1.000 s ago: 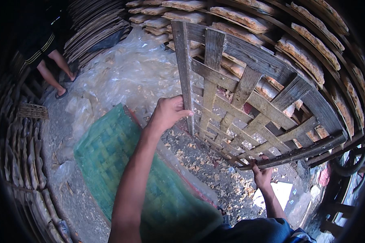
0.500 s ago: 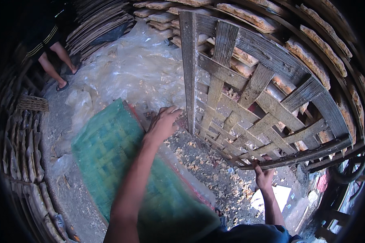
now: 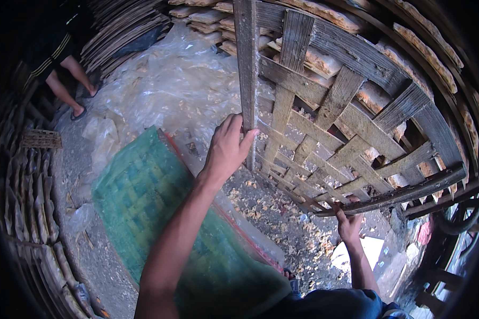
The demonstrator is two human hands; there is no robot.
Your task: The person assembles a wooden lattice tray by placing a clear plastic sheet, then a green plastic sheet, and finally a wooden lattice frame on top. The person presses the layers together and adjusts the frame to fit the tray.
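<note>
A woven lattice tray of wide wooden slats (image 3: pixel 339 102) stands tilted on edge in front of me. My left hand (image 3: pixel 228 148) grips its left frame bar, thumb on one side and fingers curled round the other. Lower down, my right hand (image 3: pixel 349 223) grasps the dark bottom frame bar, its fingertips partly hidden by the wood. Beneath my left forearm lies a rectangular panel covered in translucent green sheeting (image 3: pixel 138 181), with a woven pattern showing through. A red strip (image 3: pixel 218 210) runs along the panel's right edge.
Crumbs (image 3: pixel 314 244) litter the floor beside a white sheet (image 3: pixel 368 253). Crumpled clear plastic (image 3: pixel 181 80) spreads behind. Loaded trays (image 3: pixel 434 64) are stacked at right, more racks (image 3: pixel 37 196) at left. A person's legs (image 3: pixel 64 87) stand at the far left.
My left hand has moved up and right from above the floor and closed on the tray's left bar. My right hand keeps its hold on the bottom bar.
</note>
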